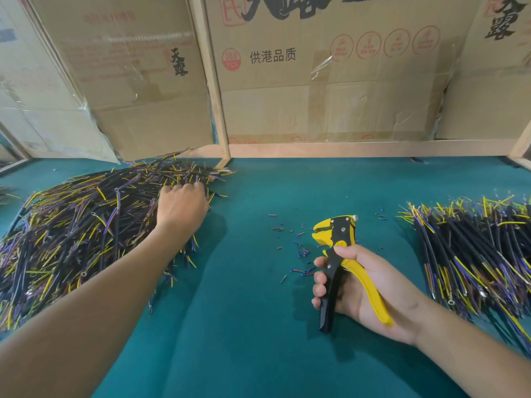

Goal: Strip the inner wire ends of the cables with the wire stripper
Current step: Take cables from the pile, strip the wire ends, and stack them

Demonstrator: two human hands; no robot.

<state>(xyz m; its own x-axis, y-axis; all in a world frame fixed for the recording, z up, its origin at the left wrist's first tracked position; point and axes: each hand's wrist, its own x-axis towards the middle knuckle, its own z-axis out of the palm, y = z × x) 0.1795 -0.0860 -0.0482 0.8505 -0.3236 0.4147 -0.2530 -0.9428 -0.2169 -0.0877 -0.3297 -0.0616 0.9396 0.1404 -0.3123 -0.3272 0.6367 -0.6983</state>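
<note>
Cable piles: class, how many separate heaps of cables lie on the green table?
2. One large pile on the left under the left hand; another pile at the right edge. More may lie outside the view.

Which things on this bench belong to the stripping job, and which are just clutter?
Job: yellow-and-black wire stripper in right hand; left cable pile under left hand; right cable pile.
Clutter: insulation scraps; cardboard boxes.

Matt green felt table (250,326), creased cardboard boxes (330,81), bare wood frame (212,90), glossy plastic-handled wire stripper (342,254).
</note>
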